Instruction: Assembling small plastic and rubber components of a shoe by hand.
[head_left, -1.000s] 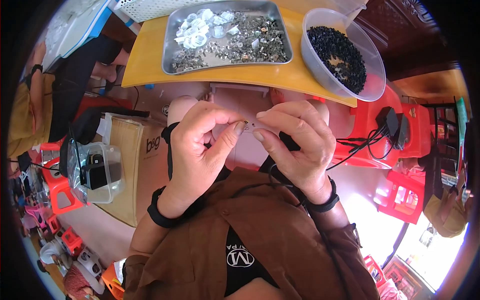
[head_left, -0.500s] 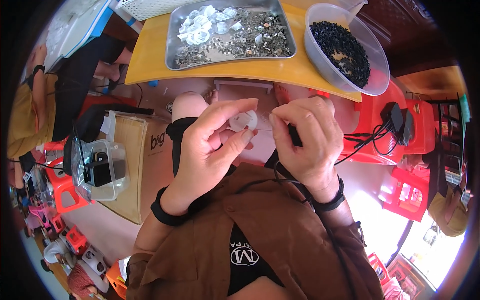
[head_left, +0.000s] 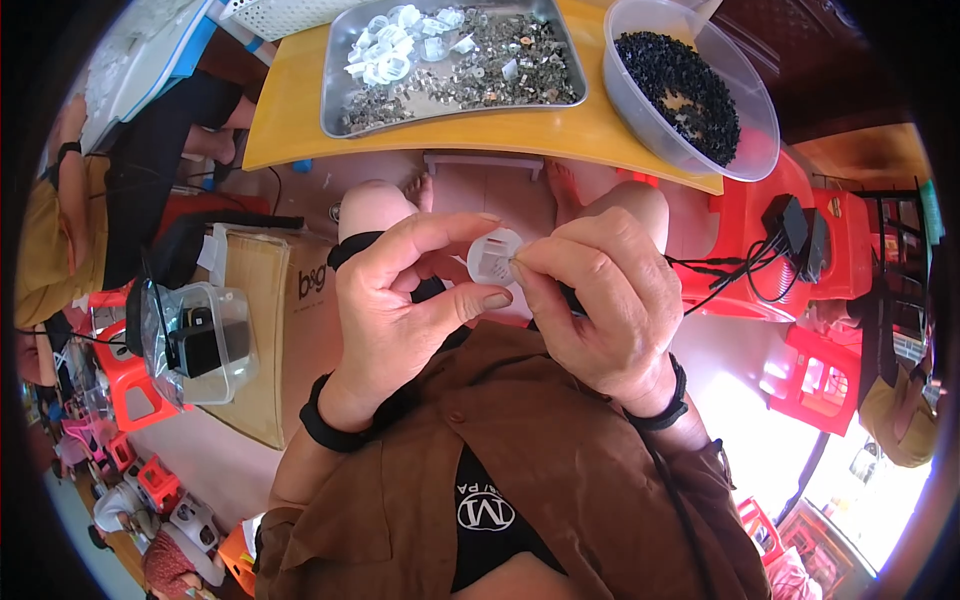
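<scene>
Above my lap, my left hand (head_left: 396, 306) grips a small round translucent white plastic part (head_left: 490, 257) between thumb and fingers. Slots show across its face. My right hand (head_left: 612, 312) is closed in a pinch, its thumb and index fingertips at the part's right edge. Whatever lies between those fingertips is too small to make out. Beyond my hands, a metal tray (head_left: 455, 112) holds a heap of similar white plastic parts (head_left: 385, 50) at its left and many tiny metal pieces (head_left: 510, 65) spread over the rest.
The tray stands on a yellow table (head_left: 290, 120). At its right end, a clear plastic bowl (head_left: 757, 140) contains small black pieces (head_left: 680, 95). A cardboard box (head_left: 275, 340) with a clear tub (head_left: 238, 340) is at my left. Red stools (head_left: 745, 270) and black cables (head_left: 745, 265) are at my right.
My right hand has come left and slightly down, bringing its fingertips to the white part. The part has tilted and now shows its slotted face more fully.
</scene>
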